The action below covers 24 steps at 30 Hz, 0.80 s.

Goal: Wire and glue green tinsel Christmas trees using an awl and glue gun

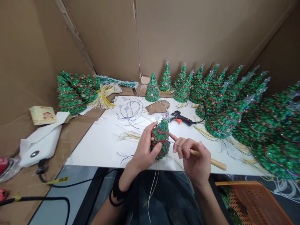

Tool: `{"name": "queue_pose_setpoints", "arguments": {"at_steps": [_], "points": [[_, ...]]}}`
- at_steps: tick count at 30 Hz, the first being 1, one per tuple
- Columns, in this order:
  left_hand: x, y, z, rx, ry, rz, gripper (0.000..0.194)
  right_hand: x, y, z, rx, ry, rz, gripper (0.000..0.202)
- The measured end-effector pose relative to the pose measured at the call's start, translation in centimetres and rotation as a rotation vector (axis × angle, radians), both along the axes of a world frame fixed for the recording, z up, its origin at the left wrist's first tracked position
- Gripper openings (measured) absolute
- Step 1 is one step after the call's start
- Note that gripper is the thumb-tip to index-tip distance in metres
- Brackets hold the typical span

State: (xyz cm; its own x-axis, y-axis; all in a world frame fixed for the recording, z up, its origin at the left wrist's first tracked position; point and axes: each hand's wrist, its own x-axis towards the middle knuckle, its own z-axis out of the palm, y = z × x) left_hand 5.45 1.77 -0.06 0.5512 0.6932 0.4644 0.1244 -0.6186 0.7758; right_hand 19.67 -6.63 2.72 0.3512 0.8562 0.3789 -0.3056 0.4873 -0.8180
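Note:
A small green tinsel Christmas tree [162, 132] with red garland stands at the near edge of the white board, a clear star at its top. My left hand [146, 147] is wrapped round its left side, thumb across the front. My right hand [195, 157] grips a wooden-handled awl [217, 163], whose thin metal shaft points left and reaches the tree's right side. Whether the tip is inside the tinsel I cannot tell. Yellow and white wires [152, 187] hang from the tree's base over the board's edge.
Many finished-looking trees [222, 118] crowd the right and back; several more lie at left [72, 90]. A black glue gun [181, 118] rests behind my tree, beside a cardboard piece [157, 107]. Loose wires [130, 109] lie on the white board [93, 147]. An orange basket [257, 197] sits lower right.

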Motion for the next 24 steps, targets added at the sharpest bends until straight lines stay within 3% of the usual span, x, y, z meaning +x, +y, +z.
{"name": "queue_pose_setpoints", "arguments": {"at_steps": [5,11,18,24], "points": [[-0.8,0.8,2.2,0.053,0.078,-0.046,0.050,0.1,0.5,0.4,-0.077,0.260,-0.048,0.040],[-1.2,2.0,4.7,-0.150,0.157,-0.126,0.053,0.2,1.5,0.4,-0.120,0.432,-0.003,0.025],[-0.9,2.0,3.5,-0.268,0.137,-0.189,0.055,-0.3,2.1,0.0,-0.164,0.439,0.039,0.018],[-0.9,1.8,2.7,-0.217,0.103,-0.182,0.055,-0.5,2.1,-0.2,-0.174,0.434,0.022,0.018]]}}
